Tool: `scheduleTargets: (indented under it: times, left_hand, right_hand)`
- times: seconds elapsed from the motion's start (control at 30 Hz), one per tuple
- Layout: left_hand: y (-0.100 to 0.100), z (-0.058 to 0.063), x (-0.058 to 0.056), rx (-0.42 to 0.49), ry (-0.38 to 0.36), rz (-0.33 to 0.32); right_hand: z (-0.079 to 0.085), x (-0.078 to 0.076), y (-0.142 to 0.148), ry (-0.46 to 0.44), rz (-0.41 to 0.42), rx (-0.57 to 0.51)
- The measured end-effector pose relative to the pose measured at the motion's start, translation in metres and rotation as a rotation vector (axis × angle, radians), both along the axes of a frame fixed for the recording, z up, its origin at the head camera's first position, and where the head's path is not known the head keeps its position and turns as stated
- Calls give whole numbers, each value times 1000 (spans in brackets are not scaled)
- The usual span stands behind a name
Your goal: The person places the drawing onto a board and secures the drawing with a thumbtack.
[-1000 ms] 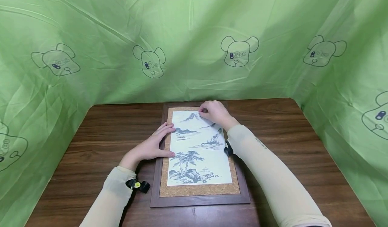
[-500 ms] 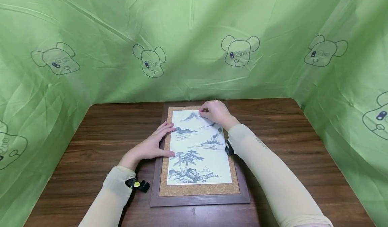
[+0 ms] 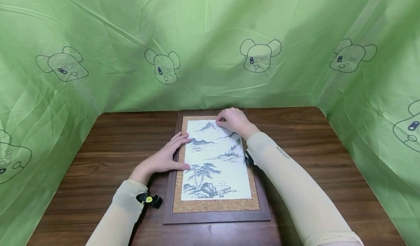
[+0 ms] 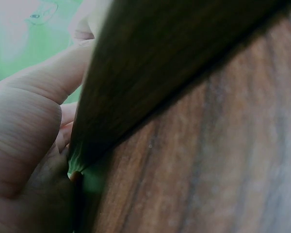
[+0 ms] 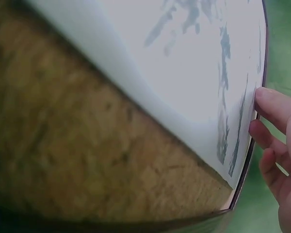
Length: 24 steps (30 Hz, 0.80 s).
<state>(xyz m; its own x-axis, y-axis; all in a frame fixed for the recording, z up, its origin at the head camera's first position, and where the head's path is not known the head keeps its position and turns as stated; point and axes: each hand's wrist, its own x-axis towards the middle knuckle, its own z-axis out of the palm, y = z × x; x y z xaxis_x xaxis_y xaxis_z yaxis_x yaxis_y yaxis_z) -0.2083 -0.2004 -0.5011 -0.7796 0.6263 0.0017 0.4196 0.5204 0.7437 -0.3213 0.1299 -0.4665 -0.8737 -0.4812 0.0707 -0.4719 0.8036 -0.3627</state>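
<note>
A sheet of white paper (image 3: 226, 173) printed with a blue-grey ink landscape lies on a cork board (image 3: 216, 206) with a dark wooden frame (image 3: 216, 217). My left hand (image 3: 163, 157) rests across the board's left side, thumb and fingertips spread and touching the paper's left edge. At the paper's top, toward the right, my right hand (image 3: 235, 123) has its fingers bent, thumb and index tips close together at the sheet. In the right wrist view the thumb (image 5: 269, 100) is right at the paper; I cannot tell whether something small is between the fingertips.
The framed board lies on a brown wood-grain table (image 3: 115, 143), its far side near the table's back edge. Green fabric (image 3: 206, 56) with printed bear faces hangs behind and at both sides. A black camera strap (image 3: 149, 199) sits on the left wrist.
Both hands stay in nearly the same places, the right at the top of the paper and the left along its left edge. The right forearm shifts very slightly.
</note>
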Motion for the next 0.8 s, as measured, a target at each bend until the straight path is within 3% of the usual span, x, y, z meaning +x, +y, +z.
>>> scheduleTargets:
  times: [0.33,0.8]
  left_hand:
    - [0,-2,-1,-7,13,-4]
    - [-2,-3,-2,-20,11,1]
  right_hand:
    - [1,2,4,29,73,55]
    - [-2,8,19,-45,180,65]
